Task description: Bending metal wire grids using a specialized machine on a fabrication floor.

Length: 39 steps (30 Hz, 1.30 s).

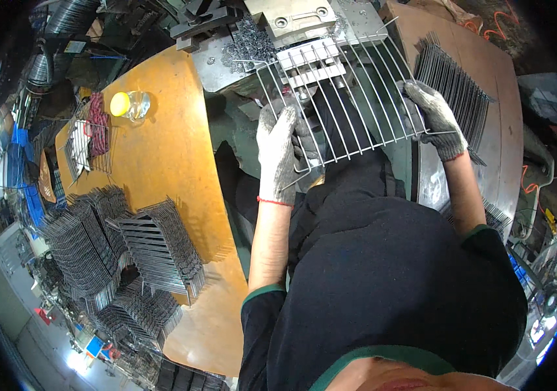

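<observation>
Between my two gloved hands is a wire rack (355,104) of thin parallel metal rods joined by cross wires. My left hand (282,140) grips its left side, the thumb on top and the fingers wrapped beneath the rods. At the right edge, my right hand (430,111) is closed round the outer wire. Both gloves are grey and white with red cuffs. The rack is tilted, its far end over a machine's metal block (310,62) and its near end above my lap.
A wooden table (174,130) on the left bears stacked wire racks (158,247) and a clear jar with a yellow lid (120,104). More racks (454,88) lean in a row on the right-hand table (510,124). Metal shavings (252,49) cover part of the machine bed.
</observation>
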Motion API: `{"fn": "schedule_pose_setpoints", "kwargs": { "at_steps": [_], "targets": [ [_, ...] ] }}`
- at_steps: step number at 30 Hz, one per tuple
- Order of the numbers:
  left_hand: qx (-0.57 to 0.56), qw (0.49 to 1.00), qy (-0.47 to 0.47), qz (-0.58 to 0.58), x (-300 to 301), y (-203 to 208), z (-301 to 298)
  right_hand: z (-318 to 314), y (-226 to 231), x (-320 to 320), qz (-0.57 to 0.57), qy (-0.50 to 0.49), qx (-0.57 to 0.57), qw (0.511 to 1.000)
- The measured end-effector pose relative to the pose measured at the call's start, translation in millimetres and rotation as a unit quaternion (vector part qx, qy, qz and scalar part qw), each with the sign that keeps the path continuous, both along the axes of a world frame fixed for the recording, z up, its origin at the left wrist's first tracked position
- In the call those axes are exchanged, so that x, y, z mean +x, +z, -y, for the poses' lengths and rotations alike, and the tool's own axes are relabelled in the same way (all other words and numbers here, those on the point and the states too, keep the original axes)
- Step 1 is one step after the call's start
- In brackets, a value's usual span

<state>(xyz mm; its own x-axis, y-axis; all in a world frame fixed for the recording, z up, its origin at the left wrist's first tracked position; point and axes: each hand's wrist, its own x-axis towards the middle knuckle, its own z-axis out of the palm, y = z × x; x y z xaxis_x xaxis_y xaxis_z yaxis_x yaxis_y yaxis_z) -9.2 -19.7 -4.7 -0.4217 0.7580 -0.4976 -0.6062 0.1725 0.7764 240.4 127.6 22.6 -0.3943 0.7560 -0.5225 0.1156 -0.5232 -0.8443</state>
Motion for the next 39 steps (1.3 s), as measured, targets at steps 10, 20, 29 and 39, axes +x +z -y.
{"fn": "schedule_pose_setpoints", "kwargs": {
  "at_steps": [10, 20, 29, 39],
  "targets": [
    [0.033, 0.998, 0.012, 0.051, 1.7, -3.9, -21.4, -23.8, -9.5, 2.6, -0.004, 0.041, 0.026, 0.999],
    [0.027, 0.998, 0.036, 0.055, 3.3, -10.1, -21.1, -20.7, -1.9, 1.2, -0.005, 0.028, 0.004, 1.000],
    [-0.022, 0.997, 0.058, 0.043, -8.6, 27.6, -14.3, -14.4, -11.5, -9.7, 0.002, 0.043, 0.031, 0.999],
    [-0.012, 0.999, -0.036, -0.012, -62.8, 19.4, 27.6, 22.6, -0.7, -61.7, -0.094, 0.029, -0.089, 0.991]
  ]
}}
